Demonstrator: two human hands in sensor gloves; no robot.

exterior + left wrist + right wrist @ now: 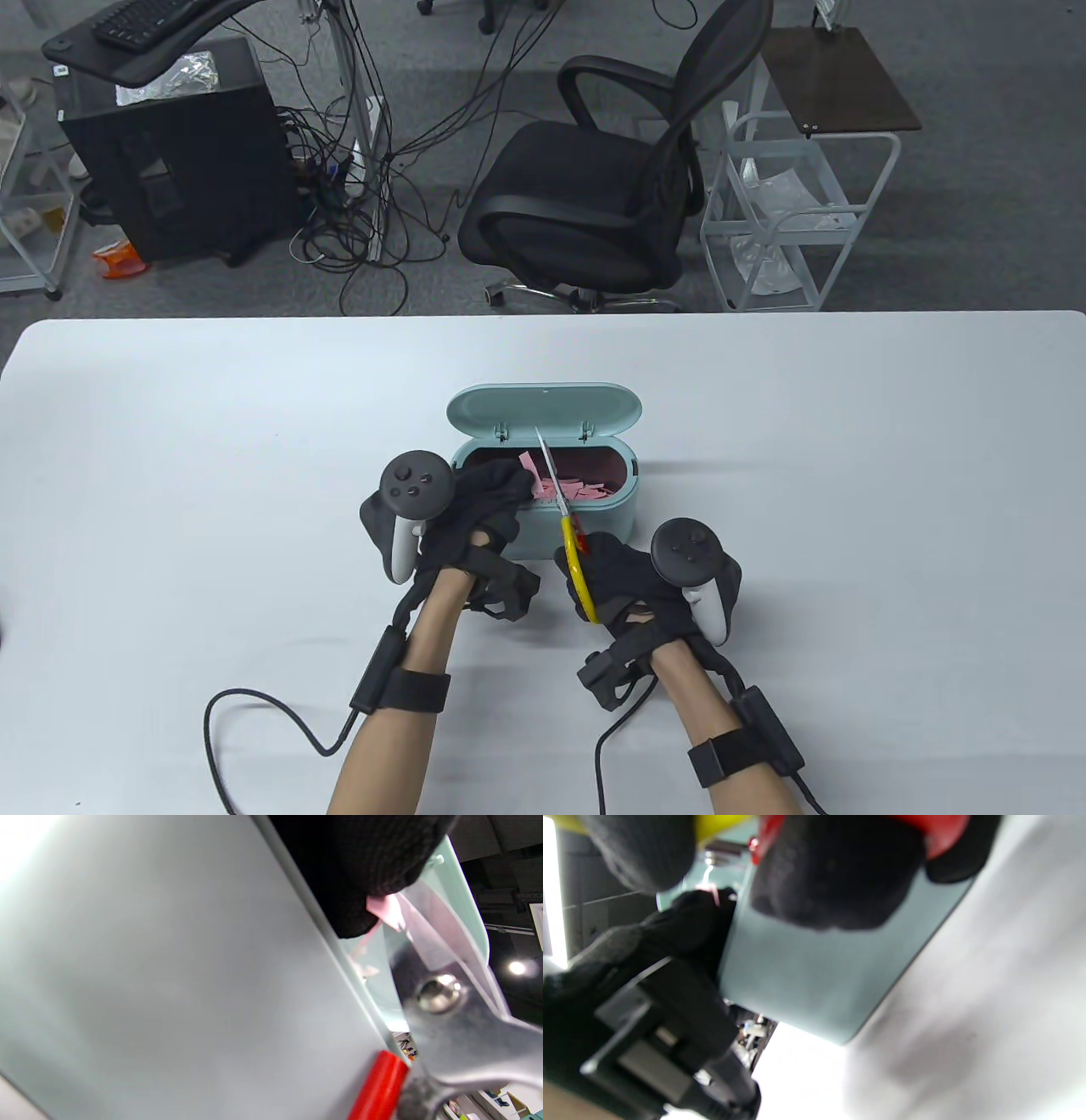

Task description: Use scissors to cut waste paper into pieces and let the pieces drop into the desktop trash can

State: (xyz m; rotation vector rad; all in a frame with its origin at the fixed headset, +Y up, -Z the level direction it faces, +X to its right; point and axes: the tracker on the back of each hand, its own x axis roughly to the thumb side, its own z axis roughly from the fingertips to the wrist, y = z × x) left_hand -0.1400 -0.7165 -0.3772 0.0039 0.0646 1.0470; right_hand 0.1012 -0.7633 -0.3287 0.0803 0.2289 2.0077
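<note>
A mint-green desktop trash can [594, 509] stands mid-table with its lid [544, 410] flipped open at the back; several pink paper pieces [577, 488] lie inside. My left hand [488, 501] is over the can's left end and pinches a small pink paper scrap [384, 910]. My right hand [624, 581] grips the scissors [564, 518] by their yellow and red handles in front of the can. The blades [547, 463] point up over the can's opening, close to the scrap. In the left wrist view the scissors' pivot [439, 993] shows large.
The white table [848, 475] spreads wide on both sides of the can. Cables [254, 722] from the gloves trail over the front of the table. Behind the table stand a black office chair [611, 187], a white cart [789, 212] and a computer tower [178, 153].
</note>
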